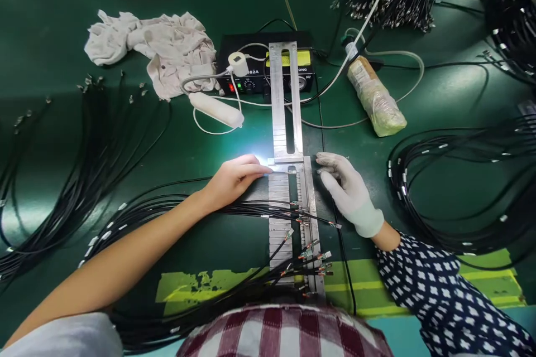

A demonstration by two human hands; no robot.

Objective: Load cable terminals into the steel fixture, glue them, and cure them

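My bare left hand (pixel 237 178) pinches a thin black cable (pixel 190 181) near its end, over the slotted metal fixture (pixel 307 189). The cable's small connector (pixel 292 170) lies across the fixture's slot, just right of my fingertips. To the right of the fixture is my right hand (pixel 347 192) in a white glove, its thumb and fingers apart and slightly curled, with nothing visible between them. More black cables (pixel 247 209) lie across the fixture below my left hand. Nearer my body, another bundle (pixel 251 290) has exposed coloured wires and connectors at its ends.
A black control box (pixel 259 39) with lit switches stands behind the fixture, with a white plastic device (pixel 215 110) before it. White cloths (pixel 176 50) lie back left, a wrapped bottle (pixel 372 92) back right. Cable bundles (pixel 90 139) fill the left; coiled cables (pixel 402 178) the right.
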